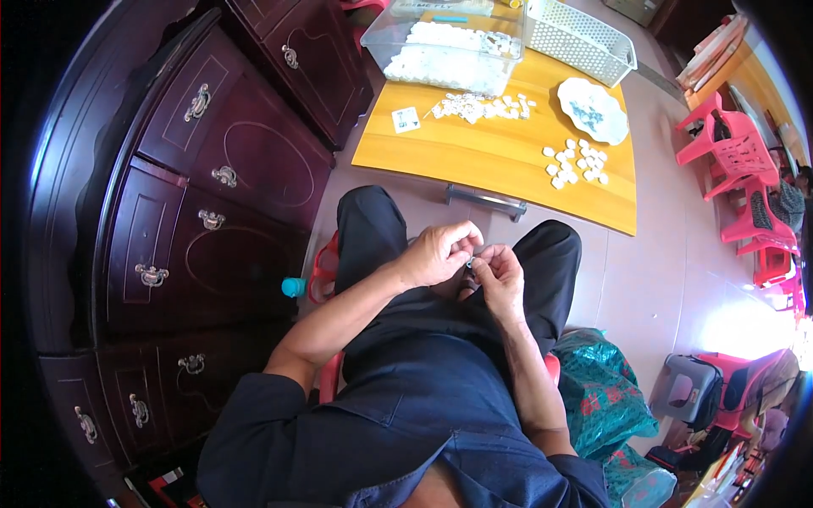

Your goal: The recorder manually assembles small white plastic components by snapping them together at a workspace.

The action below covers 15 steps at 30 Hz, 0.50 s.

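Observation:
Above my lap, between my knees, my left hand (440, 254) and my right hand (501, 275) are close together. The thumb and forefinger of my right hand pinch a small whitish and dark piece (470, 263), too small to name. My left fingers are closed in a pinch beside it; what they hold, if anything, is hidden. Ahead on the wooden table (415, 159) lie a heap of small white pieces (474, 107) and a looser group of white pieces (576, 163). A scalloped white plate (616, 131) holds small bluish pieces.
A clear plastic bin (374, 56) full of white pieces and a white perforated basket (584, 42) stand at the table's back. Dark wooden cabinets (246, 254) line the left. Pink chairs (737, 152) and a green patterned bag (601, 398) are on the right.

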Motion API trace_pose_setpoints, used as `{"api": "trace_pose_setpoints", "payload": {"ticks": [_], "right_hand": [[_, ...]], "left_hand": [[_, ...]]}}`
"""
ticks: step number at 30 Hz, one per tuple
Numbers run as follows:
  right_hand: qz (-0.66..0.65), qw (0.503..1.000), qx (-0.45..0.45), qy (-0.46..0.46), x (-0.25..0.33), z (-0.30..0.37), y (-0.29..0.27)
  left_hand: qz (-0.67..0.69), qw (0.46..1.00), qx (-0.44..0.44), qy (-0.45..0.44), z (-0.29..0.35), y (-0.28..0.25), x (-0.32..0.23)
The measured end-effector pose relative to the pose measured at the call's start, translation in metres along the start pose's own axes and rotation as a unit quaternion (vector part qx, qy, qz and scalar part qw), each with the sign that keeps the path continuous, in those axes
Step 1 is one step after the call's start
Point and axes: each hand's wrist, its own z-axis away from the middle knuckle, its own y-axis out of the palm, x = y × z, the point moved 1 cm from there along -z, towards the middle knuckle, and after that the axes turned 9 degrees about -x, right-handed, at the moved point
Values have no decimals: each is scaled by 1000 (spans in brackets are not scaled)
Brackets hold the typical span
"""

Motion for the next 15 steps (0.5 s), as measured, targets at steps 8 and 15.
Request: {"api": "trace_pose_setpoints", "payload": {"ticks": [8,15], "right_hand": [[-51,998,-28,-8,27,-5,-8],[14,999,-49,-13,34,-7,-29]], "left_hand": [[11,998,24,50,-46,-21,-11],[-255,943,-172,126,-156,-46,24]]}}
